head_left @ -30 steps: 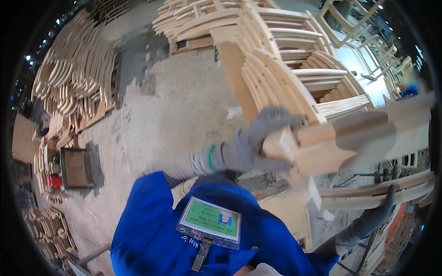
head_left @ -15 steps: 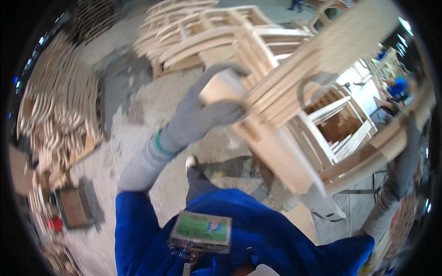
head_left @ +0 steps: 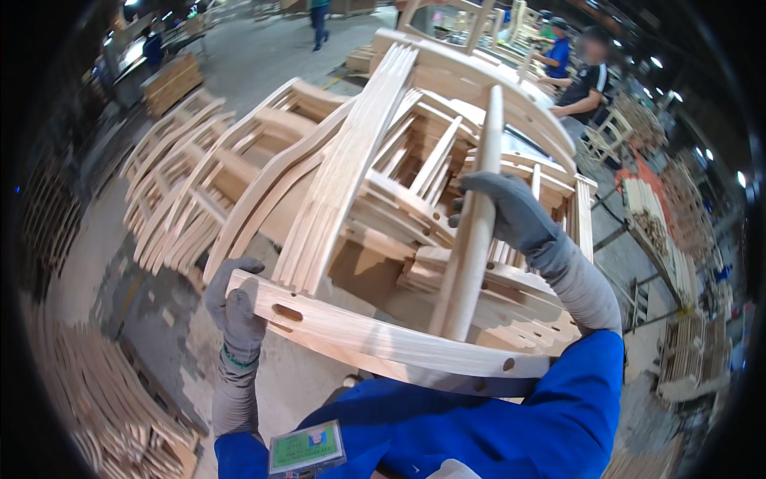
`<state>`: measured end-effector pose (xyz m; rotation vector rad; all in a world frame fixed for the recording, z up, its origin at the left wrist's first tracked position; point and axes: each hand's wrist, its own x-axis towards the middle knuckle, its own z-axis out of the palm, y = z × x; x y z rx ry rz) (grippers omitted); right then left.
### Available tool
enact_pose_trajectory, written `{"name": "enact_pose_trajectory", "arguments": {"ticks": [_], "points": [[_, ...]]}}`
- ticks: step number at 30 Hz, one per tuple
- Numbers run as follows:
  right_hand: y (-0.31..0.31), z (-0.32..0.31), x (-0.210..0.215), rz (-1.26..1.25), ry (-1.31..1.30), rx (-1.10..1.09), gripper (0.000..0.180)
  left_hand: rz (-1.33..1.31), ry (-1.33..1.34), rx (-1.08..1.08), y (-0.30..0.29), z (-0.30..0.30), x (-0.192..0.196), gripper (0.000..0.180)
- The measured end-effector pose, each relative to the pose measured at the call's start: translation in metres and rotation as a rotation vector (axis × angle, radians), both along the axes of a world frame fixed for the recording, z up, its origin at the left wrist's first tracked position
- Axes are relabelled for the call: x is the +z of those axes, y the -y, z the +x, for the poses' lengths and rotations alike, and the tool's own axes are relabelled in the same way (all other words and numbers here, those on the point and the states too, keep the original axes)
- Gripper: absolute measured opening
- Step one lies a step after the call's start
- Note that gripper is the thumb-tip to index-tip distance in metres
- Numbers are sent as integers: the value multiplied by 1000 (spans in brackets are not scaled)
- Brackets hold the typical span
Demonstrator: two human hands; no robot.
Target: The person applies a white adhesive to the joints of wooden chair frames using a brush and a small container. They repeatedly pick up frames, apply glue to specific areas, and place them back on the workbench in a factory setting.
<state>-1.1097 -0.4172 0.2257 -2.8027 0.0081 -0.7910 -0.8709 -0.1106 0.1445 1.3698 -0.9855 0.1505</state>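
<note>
Holding up an unfinished wooden chair frame [head_left: 375, 207] in both gloved hands.

Left hand [head_left: 233, 307] wrapping tight around the end of the curved rail [head_left: 383, 339] near the chest; right hand [head_left: 511, 211] gripping the round leg [head_left: 475, 231] higher up. Frame tilting above the stacked chair frames [head_left: 199, 184] lying on the floor [head_left: 159, 319] beyond.

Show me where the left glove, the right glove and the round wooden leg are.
left hand [head_left: 234, 307], head view, on the back of the grey glove.
right hand [head_left: 511, 209], head view, on the glove's knuckles.
round wooden leg [head_left: 467, 271], head view, mid-shaft below the right hand.
</note>
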Motion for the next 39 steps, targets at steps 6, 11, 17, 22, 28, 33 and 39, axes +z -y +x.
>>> {"name": "enact_pose_trajectory", "arguments": {"ticks": [6,11,17,22,28,33,39], "points": [[81,74,-55,725,11,8,32,-29,-17,-115,96,119,-13,47],[132,141,-53,53,20,-202,22,60,1,-188,169,209,-13,44],[216,183,-87,68,66,-284,28,248,159,-34,266,256,-43,45],[251,183,-122,88,-49,-374,16,276,51,-109,303,229,-68,49],[252,179,-144,374,70,-555,28,198,81,-280,308,221,-83,54],[247,183,-122,1361,367,-801,49,98,37,-427,319,228,-79,58],[234,172,-100,730,151,-548,10,-16,-144,-465,311,227,-82,70]]}}
